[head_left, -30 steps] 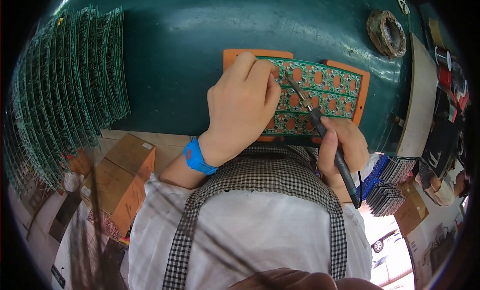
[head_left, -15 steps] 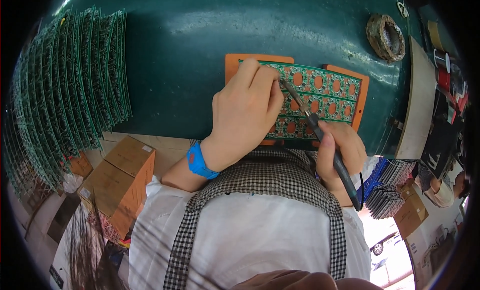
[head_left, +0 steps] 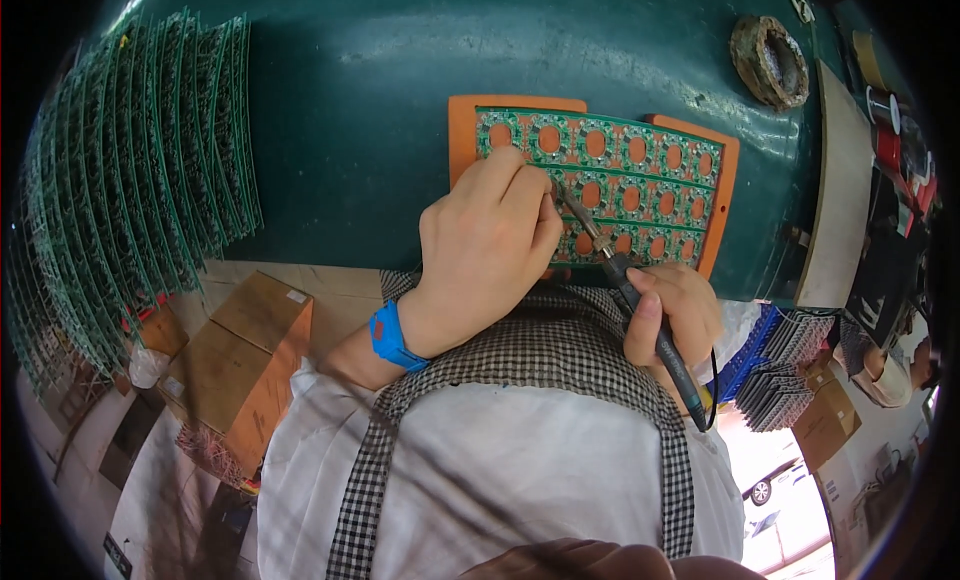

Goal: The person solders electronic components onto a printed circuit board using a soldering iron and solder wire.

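At the near edge of the dark green surface (head_left: 400, 110), a green circuit board panel (head_left: 620, 180) lies flat on an orange backing mat (head_left: 465, 130), just in front of your chest, so both hands can reach it without stretching. Your left hand (head_left: 485, 245) rests on the panel's near left part, fingers curled together and pressing down; this looks meant to hold the board steady, though whether the fingertips pinch anything small is hidden. Your right hand (head_left: 670, 315) has its grip closed around the dark handle of a soldering iron (head_left: 625, 280), held like a pen, the thin metal tip slanting up and left to meet the board right beside your left fingertips. A blue wristband (head_left: 392, 335) circles your left wrist. To your left, a long row of green boards (head_left: 130, 200) stands upright on edge, well apart from the work. A worn ring-shaped holder (head_left: 768, 60) sits at the far right of the surface. Cardboard boxes (head_left: 235, 365) lie below on the left. Your left hand covers part of the panel.
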Motion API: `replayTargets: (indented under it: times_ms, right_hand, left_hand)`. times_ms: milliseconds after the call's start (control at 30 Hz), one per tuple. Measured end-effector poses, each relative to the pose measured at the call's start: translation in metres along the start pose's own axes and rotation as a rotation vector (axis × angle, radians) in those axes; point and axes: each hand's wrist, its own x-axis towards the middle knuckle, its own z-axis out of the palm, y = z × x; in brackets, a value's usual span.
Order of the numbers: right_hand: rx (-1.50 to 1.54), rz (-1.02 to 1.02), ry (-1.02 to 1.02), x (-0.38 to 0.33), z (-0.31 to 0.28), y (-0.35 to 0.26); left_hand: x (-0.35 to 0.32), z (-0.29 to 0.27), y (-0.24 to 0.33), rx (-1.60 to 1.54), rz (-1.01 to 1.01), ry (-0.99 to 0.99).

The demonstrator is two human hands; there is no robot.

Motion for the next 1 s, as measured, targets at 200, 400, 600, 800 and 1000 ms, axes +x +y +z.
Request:
replayTargets:
  times_ms: [200,400,600,800,1000]
  right_hand:
    - [-0.003,0.025,0.075,-0.012,-0.005,-0.005]
    - [-0.017,0.100,0.098,-0.019,-0.008,0.002]
    - [-0.019,-0.031,0.089,-0.021,-0.007,0.003]
    - [-0.031,0.006,0.124,-0.008,-0.007,-0.004]
    - [-0.057,0.005,0.007,0.002,-0.002,-0.006]
  left_hand:
    - [-0.003,-0.006,-0.001,-0.053,0.028,-0.010]
    - [-0.016,-0.009,-0.004,-0.210,-0.074,-0.044]
    - [-0.022,-0.007,-0.005,-0.184,-0.046,-0.001]
    - [-0.010,0.000,-0.005,-0.124,-0.019,0.071]
    - [-0.008,0.002,-0.004,-0.055,0.005,0.037]
